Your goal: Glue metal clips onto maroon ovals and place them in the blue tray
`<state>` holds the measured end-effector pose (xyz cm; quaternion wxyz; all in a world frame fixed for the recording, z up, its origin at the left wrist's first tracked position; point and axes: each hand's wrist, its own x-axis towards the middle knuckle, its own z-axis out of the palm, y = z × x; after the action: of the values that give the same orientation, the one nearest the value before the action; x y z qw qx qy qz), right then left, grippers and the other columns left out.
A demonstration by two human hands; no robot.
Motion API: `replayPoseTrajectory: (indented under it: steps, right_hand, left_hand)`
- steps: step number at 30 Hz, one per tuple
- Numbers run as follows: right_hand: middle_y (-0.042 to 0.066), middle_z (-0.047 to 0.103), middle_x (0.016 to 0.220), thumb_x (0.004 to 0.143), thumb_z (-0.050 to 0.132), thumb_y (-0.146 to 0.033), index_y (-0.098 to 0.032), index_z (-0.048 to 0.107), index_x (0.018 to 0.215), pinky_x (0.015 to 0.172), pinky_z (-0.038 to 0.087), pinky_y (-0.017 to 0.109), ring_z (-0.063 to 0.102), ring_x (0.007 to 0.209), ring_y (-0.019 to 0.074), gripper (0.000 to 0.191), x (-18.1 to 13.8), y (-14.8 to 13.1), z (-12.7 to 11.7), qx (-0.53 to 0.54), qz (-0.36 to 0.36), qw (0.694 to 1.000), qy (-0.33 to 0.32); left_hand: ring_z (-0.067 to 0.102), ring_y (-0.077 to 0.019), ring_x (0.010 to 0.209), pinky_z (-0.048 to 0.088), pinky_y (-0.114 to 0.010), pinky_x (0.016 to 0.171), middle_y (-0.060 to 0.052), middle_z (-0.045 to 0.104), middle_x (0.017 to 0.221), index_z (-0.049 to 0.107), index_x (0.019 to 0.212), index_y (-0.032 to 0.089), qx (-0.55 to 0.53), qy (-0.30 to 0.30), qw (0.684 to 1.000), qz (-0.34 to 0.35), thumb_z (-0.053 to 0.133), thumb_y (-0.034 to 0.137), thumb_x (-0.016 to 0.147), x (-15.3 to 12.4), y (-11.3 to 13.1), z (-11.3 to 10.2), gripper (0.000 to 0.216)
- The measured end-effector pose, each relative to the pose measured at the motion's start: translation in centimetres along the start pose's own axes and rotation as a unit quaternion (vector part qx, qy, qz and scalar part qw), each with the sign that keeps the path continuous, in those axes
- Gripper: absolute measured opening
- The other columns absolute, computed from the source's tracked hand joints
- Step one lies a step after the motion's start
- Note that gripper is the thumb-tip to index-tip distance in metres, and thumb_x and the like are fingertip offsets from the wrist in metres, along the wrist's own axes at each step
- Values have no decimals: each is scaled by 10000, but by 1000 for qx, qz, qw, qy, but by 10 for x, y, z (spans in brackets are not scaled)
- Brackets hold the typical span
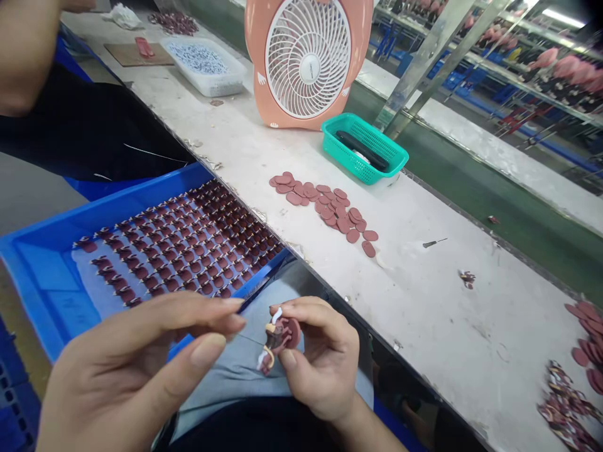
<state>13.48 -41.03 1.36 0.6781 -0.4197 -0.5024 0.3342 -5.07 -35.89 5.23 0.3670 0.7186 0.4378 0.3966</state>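
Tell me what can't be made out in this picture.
From the head camera:
The small piece in the right hand: fingers cover its middle.
The blue tray: its near edge is hidden behind the left hand.
The disc pile: cut off by the right edge.
The dark scrap: too small to identify.
The arm: cut off by the top-left edges, so whose it is can't be told.

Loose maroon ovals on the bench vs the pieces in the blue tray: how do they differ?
The loose maroon ovals lie in an overlapping heap on the white bench; the tray pieces sit in tidy rows on a pale sheet in the blue tray. The ovals look bare, while the tray pieces each carry a small pale part at one end. Both share a maroon colour and rounded shape.
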Motion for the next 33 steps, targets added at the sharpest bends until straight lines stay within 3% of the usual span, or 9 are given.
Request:
replayPoseTrajectory:
  steps: [3,7,14,18,23,26,28,30,33]
  right_hand:
    - [15,744,932,773,753,-204,-301,742,1119,724,571,237,693,781,140,360,0,0,-2,43,51,998,-13]
    - [33,729,912,792,741,-235,-279,741,1120,683,569,238,679,745,143,331,1,1,0,42,43,997,-40]
    - [43,728,862,833,687,-300,-231,734,1069,656,598,258,689,701,150,250,6,0,2,17,40,996,-75]
    - [56,732,907,845,700,-315,-229,734,1117,672,607,264,704,723,156,287,7,4,5,47,83,992,-85]
    - [66,747,950,856,714,-261,-250,739,1139,731,613,262,713,803,165,285,3,14,-7,-7,111,992,-56]
    - [56,761,963,887,692,-236,-274,746,1115,756,618,225,736,830,155,237,0,16,-29,-122,132,983,-25]
    - [64,773,997,884,704,-262,-273,752,1094,763,626,216,753,832,166,216,-3,16,-47,-196,143,970,6]
    - [72,783,984,864,726,-301,-251,766,1037,747,633,210,763,796,180,184,-4,16,-61,-252,150,956,34]
    - [77,791,942,830,750,-369,-226,776,982,704,643,206,768,740,201,210,-4,14,-68,-292,168,941,39]
  left_hand:
    - [691,-218,890,593,-384,839,89,740,989,620,1227,624,106,-16,985,135,674,257,836,5,-8,-8,539]
    - [654,-225,934,549,-387,868,57,725,1060,504,1408,546,180,-29,940,289,667,188,847,11,-10,-9,685]
    - [684,-259,941,586,-443,833,58,778,972,532,1409,498,195,-44,921,334,581,175,908,17,-16,-6,599]
    - [710,-235,897,582,-429,837,78,798,938,543,1408,474,188,-40,921,338,594,173,907,15,-19,-10,587]
    - [725,-192,885,534,-392,910,70,809,975,692,1199,366,216,-19,928,302,628,110,890,8,-32,-16,407]
    - [726,-178,842,529,-347,883,40,810,949,718,1073,291,276,-11,925,261,725,158,848,10,-67,-33,261]
    - [726,-202,886,524,-348,879,11,808,950,743,1039,278,357,5,922,151,687,285,895,14,-103,-58,154]
    - [709,-249,973,512,-376,904,-57,796,1038,757,1061,219,443,22,896,17,570,398,959,18,-139,-90,278]
    - [661,-356,1044,495,-467,874,-184,753,1097,738,1098,81,512,48,852,-98,452,453,997,24,-184,-140,480]
